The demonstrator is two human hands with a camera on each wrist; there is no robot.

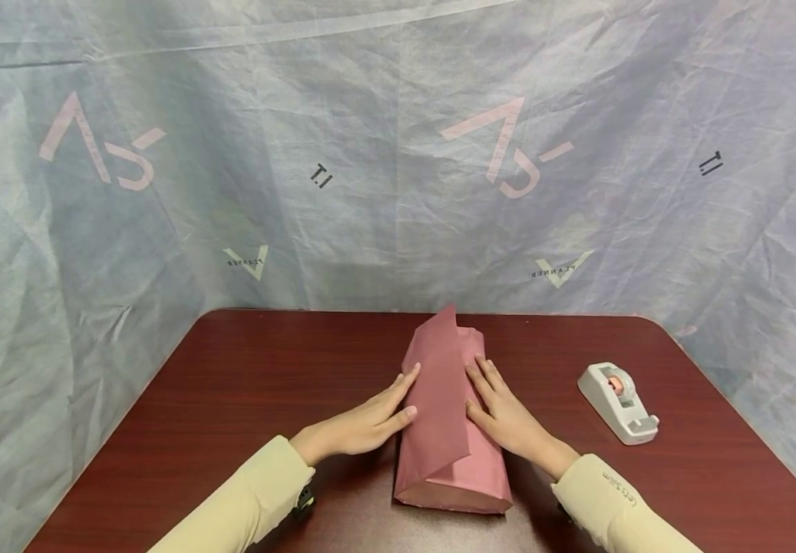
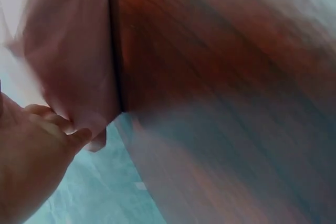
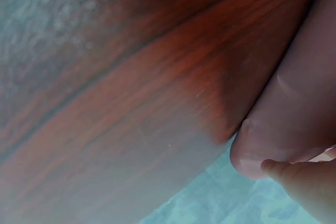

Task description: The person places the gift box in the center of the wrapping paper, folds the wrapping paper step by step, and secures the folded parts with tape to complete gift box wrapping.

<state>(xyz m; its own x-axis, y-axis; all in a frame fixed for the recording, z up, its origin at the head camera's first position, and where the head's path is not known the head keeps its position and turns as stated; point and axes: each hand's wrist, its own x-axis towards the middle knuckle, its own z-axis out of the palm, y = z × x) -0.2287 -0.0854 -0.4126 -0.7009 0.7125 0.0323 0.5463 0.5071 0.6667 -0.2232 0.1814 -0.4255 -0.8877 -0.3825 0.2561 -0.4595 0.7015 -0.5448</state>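
A long bundle wrapped in pink paper (image 1: 486,465) lies lengthwise on the dark red-brown table. Over its top runs a loose paper flap (image 1: 435,407), its edge standing up a little from the layer beneath and its far corner poking up. My left hand (image 1: 366,422) rests against the flap's left side, fingers straight and spread. On the right side, my right hand (image 1: 511,415) presses the paper with extended fingers. What the paper encloses is hidden. In the left wrist view the left hand (image 2: 37,156) touches the paper's side; the right wrist view shows part of the right hand (image 3: 310,184) at the paper.
A white tape dispenser (image 1: 619,403) with a roll of tape stands to the right of the bundle. The table (image 1: 266,369) has rounded far corners. Grey printed fabric (image 1: 384,153) hangs behind it and along both sides.
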